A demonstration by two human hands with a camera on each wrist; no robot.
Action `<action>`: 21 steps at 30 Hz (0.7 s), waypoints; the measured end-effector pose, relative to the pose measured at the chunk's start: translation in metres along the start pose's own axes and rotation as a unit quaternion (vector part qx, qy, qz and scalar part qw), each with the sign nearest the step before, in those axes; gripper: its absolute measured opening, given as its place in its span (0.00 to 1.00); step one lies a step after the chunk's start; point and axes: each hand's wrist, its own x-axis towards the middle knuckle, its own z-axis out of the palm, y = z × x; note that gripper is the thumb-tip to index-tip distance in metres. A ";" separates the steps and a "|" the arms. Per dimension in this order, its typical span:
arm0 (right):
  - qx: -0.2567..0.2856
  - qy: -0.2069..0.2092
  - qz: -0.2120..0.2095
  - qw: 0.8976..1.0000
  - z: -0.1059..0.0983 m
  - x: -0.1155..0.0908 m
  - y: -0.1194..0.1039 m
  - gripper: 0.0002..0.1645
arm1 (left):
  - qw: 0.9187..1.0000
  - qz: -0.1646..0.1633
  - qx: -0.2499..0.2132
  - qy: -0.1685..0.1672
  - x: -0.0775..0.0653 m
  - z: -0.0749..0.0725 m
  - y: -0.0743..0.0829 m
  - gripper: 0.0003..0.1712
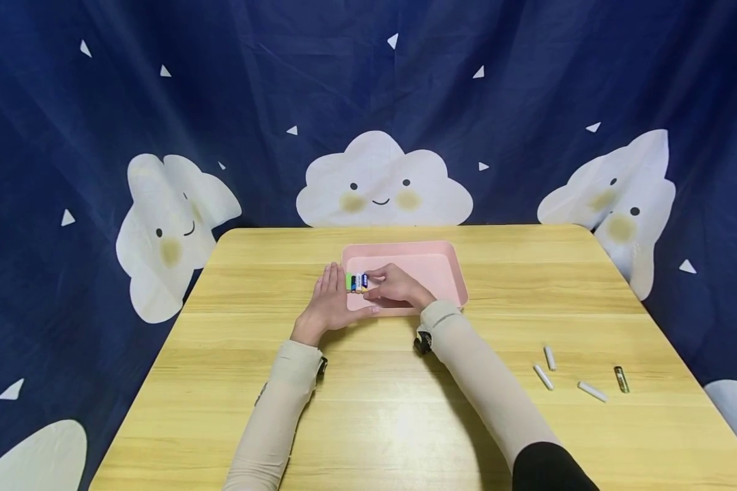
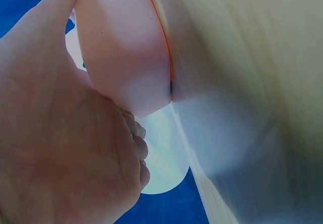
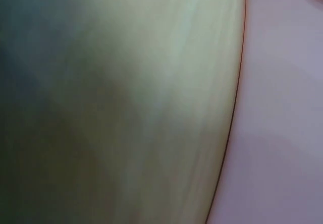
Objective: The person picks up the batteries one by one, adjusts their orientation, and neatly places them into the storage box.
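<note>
In the head view a pink tray lies at the back of the table. Several batteries, with green, dark and white wrappers, stand side by side in a row at its left end. My right hand reaches into the tray and pinches a blue-and-white battery at the right of that row, thumb and finger at its two ends. Along the tray's left side my left hand lies with straight fingers, its thumb stretched across the front rim. The left wrist view shows this hand against the tray's outer wall.
On the table's right side lie three white batteries and a dark gold one, apart from one another. The wooden table ends at a blue curtain with cloud prints. In the right wrist view the tray's wall fills the right.
</note>
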 end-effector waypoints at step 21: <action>0.034 0.012 -0.026 0.999 -0.043 -0.042 0.008 0.40 | 1.000 -0.011 0.008 -0.004 0.000 -0.001 0.002 0.75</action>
